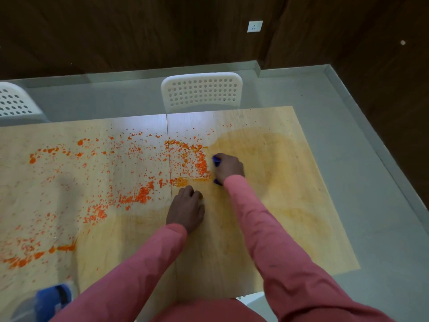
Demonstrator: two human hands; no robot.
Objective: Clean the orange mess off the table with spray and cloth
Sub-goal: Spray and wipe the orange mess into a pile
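Orange mess (139, 196) covers the left and middle of the light wooden table (301, 182) — thick bright orange droplets, specks and blobs, densest in a patch just left of the right hand and in a diagonal band running down toward the near-left edge. Bigger blobs sit at the far left, and a smeared streak lies near the lower left. The right part of the table shows only a pale yellow-orange film with curved swipe marks, no solid droplets. A seam runs front to back through the tabletop, roughly mid-frame.

Right hand (228, 168) grips a blue cloth (217, 159), fingers curled over it and pressed to the table right at the edge of the dense orange patch; only small bits of blue show above and below the hand. Left hand (185, 211) rests on the table near the seam, fingers bent with tips on the wood, holding nothing — just near the lower end of the orange patch. Both arms wear pink sleeves (278, 240).

Spray bottle (52, 298) with a blue label stands at the near-left corner of the frame, blurred, well apart from both hands.

White perforated chair (202, 94) stands at the far side of the table, another chair (14, 103) at far left. Grey floor (383, 205), dark wood wall with a white socket (255, 26).
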